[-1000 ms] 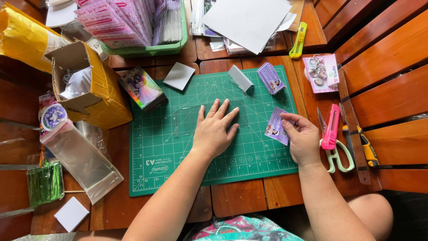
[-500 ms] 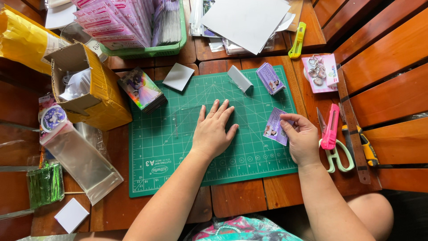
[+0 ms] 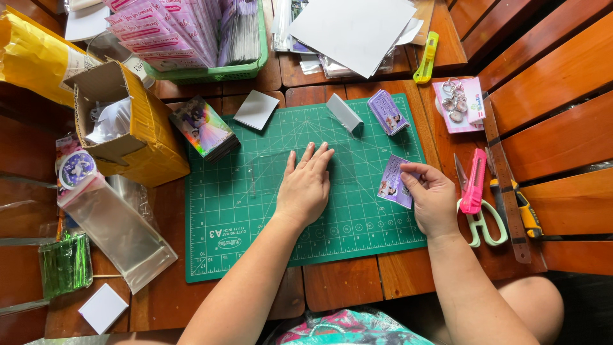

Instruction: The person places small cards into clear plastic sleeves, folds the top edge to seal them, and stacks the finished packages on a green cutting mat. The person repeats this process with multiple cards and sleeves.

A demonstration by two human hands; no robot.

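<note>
— Barely anything's moved: your left hand [image 3: 305, 186] stays spread flat on a clear sleeve [image 3: 290, 171] mid cutting mat [image 3: 230, 223].
— Yep, and your right hand [image 3: 429, 197] is pinching that purple card [image 3: 395, 181] at the mat's right edge.

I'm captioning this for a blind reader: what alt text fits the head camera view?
A person's left hand presses flat on a green cutting mat while the right hand pinches a small purple photo card. Beside the mat lie a pink utility knife, scissors and an open cardboard box.
</note>
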